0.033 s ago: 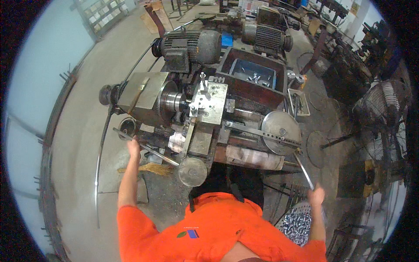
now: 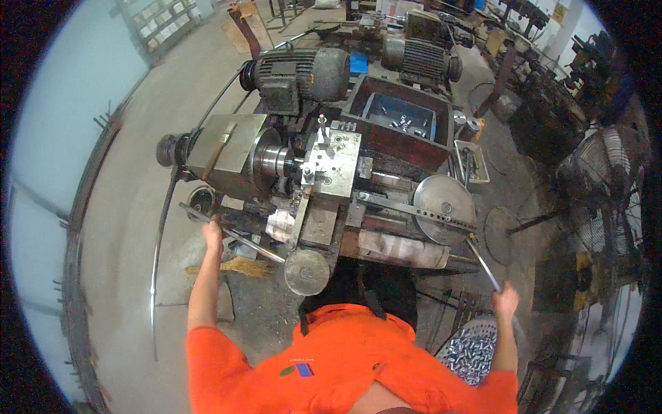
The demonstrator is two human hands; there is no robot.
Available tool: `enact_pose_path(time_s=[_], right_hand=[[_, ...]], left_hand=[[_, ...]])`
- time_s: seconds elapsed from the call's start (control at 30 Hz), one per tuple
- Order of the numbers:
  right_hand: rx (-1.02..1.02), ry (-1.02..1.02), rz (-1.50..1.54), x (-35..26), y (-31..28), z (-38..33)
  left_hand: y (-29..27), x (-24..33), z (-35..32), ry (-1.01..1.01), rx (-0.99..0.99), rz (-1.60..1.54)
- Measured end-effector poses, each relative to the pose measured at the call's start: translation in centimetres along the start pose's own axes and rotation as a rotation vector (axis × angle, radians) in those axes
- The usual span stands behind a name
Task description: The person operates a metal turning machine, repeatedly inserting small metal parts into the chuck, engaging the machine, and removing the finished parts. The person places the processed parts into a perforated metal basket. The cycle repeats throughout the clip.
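Note:
My left hand (image 2: 213, 236) is closed around a long metal lever (image 2: 252, 245) that slants down to a round disc (image 2: 307, 273) at the front of a small lathe. To the right, my right hand (image 2: 505, 301) grips the end of another metal lever (image 2: 485, 265), which runs up toward a large round plate (image 2: 436, 195). Between them, a steel tool block (image 2: 336, 164) sits close to the shiny spindle chuck (image 2: 276, 161). Any workpiece in the chuck is too small to make out. A brush (image 2: 219, 148) lies on the sheet-metal cover (image 2: 238, 131).
A perforated basket (image 2: 498, 324) holding many small metal pieces stands low at right. Behind the lathe are a motor (image 2: 303, 72) and a box (image 2: 396, 134) with a few metal parts inside. A straw broom (image 2: 245, 267) lies on the floor; a fan (image 2: 603, 172) stands far right.
My right hand and its lever have shifted slightly to the right. The tool block and front disc have also moved a little rightward. My left hand keeps its grip.

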State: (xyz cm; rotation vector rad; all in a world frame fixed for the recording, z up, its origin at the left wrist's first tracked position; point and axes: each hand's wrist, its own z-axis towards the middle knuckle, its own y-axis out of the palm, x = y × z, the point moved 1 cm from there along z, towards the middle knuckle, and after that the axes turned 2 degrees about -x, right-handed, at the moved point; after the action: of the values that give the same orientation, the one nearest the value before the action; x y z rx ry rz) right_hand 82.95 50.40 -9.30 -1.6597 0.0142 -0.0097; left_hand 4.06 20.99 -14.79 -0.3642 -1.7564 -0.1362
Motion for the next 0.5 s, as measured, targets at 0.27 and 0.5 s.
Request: enact_pose_path(time_s=[0.27,0.5], right_hand=[[0.469,0.051,-0.063,-3.7,2.0,1.5],[0.547,-0.15,0.094,-5.8,2.3,-3.9]], left_hand=[[-1.8,0.6,-0.3,-0.055,-0.008,-0.152],[-1.1,-5.4,-2.0,0.28,-0.396,1.418]])
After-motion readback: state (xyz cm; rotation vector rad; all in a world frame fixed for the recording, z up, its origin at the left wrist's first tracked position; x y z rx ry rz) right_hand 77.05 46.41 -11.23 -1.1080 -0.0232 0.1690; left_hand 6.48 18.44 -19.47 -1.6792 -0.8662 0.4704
